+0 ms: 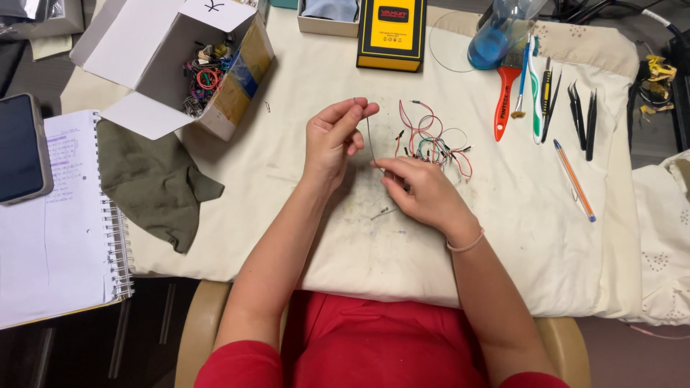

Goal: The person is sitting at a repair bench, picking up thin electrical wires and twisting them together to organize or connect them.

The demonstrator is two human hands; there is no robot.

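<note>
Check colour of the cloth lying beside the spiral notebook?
Olive green cloth, plain with no pattern, crumpled beside the notebook. Head view shows it clearly.

Cream cloth-covered table (546, 237), dark floor (144, 338)

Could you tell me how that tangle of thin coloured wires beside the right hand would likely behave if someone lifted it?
The tangle of wires is probably floppy: its strands lie in loose loops on the cream cloth. It looks light, being all thin strands. Lifted by one wire, it would likely come up as a clump, since the loops cross each other near the right hand.
</note>
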